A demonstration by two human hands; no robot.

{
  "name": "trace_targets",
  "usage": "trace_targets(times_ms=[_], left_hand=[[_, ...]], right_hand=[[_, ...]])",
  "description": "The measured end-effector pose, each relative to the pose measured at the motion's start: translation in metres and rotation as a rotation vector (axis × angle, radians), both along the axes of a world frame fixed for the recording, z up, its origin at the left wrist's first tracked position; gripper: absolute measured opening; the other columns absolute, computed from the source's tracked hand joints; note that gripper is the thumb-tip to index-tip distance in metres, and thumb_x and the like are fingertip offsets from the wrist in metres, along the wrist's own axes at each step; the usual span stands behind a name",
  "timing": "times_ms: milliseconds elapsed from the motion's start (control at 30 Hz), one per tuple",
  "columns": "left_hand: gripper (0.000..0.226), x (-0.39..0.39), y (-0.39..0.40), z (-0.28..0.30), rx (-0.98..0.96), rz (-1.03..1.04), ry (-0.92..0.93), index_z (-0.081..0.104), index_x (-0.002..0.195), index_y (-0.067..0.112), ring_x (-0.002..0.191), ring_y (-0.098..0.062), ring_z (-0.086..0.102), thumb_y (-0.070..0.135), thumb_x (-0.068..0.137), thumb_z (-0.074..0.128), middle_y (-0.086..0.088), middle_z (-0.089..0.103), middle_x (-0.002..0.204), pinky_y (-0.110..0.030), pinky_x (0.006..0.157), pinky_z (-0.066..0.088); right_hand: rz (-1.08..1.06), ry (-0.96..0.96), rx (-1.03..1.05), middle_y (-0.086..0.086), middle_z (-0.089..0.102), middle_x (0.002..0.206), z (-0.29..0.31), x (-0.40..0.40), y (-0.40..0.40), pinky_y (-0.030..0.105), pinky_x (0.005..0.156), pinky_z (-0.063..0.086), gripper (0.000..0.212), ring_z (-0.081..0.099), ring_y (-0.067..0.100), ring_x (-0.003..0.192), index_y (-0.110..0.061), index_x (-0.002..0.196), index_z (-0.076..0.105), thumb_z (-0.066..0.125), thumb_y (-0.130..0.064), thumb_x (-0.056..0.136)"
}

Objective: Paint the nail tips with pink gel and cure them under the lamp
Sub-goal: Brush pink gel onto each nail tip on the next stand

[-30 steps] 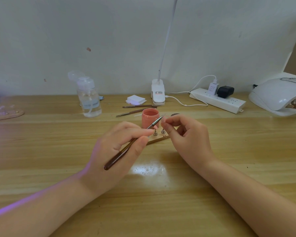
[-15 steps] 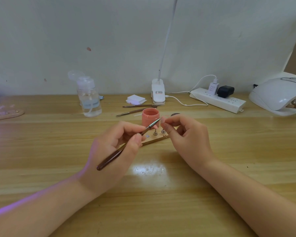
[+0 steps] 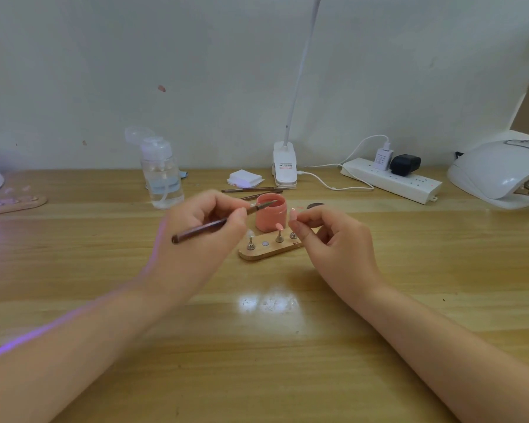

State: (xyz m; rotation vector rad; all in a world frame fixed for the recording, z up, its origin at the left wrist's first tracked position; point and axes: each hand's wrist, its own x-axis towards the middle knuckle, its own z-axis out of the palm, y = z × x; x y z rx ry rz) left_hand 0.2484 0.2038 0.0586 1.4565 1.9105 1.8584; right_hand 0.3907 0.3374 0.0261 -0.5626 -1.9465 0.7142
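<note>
My left hand [image 3: 202,227] pinches the slim brown brush [image 3: 214,224], bristles lying over the open pink gel jar [image 3: 271,216]. Just right of it, my right hand [image 3: 333,239] pinches 1 pink nail tip [image 3: 293,214], nearer the brush than the wooden stand [image 3: 269,247].

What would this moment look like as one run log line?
left hand grips brush, tip at pink gel jar | right hand pinches pink nail tip | wooden stand holds other tips

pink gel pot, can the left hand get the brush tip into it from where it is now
Probably yes. The left hand grips the brush, whose tip already sits at the open mouth of the pink gel pot. Nothing lies between them; the right hand, pinching a nail tip, stays off to the side.
</note>
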Motion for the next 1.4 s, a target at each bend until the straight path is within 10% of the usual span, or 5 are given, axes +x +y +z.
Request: trace_targets(times_ms=[667, 1400], left_hand=[[0.015, -0.028, 0.12, 0.068, -0.801, -0.085, 0.107, 0.053, 0.075, 0.009, 0.041, -0.011, 0.045, 0.001, 0.088, 0.052, -0.008, 0.052, 0.063, -0.02, 0.049, 0.048], [0.018, -0.093, 0.069, 0.049, -0.419, -0.061, -0.827, 0.061, 0.08, 0.004, 0.035, -0.005, 0.048, 0.01, 0.092, 0.049, 0.0, 0.058, 0.049, -0.013, 0.038, 0.043]], right_hand=[[0.003, -0.007, 0.001, -0.016, 0.068, 0.077, -0.003, -0.003, 0.002, 0.021, 0.054, 0.04, 0.001, 0.047, 0.018, 0.052, -0.019, 0.084, 0.071, 0.073, -0.019, 0.084], [0.002, -0.006, 0.019, -0.018, 0.066, 0.073, -0.005, -0.003, 0.001, 0.014, 0.051, 0.035, 0.004, 0.044, 0.011, 0.05, -0.023, 0.081, 0.071, 0.072, -0.022, 0.084]])
